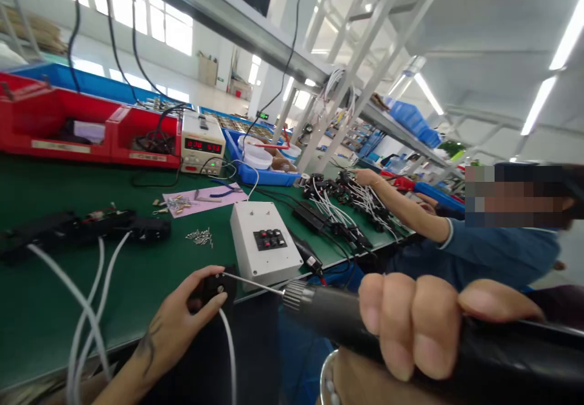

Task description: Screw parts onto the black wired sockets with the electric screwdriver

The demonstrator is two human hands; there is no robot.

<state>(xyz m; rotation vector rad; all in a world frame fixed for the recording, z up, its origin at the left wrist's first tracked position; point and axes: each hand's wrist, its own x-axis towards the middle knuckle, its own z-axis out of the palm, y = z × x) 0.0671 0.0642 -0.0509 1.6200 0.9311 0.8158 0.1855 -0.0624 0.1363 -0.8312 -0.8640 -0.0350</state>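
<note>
My left hand [180,323] pinches a small black part [214,287] with a white cable [228,350] hanging from it, at the near edge of the green bench [137,277]. My right hand [420,326] is wrapped round a black electric screwdriver [328,311]. Its thin bit [253,283] points left and its tip rests on the black part.
A white switch box [264,241] stands just behind the part. Loose screws [201,236], a pink sheet with pliers [205,198], black assemblies with white cables [91,225], a power supply [202,143] and red bins [86,128] lie further back. A co-worker in blue [479,247] handles wired parts at right.
</note>
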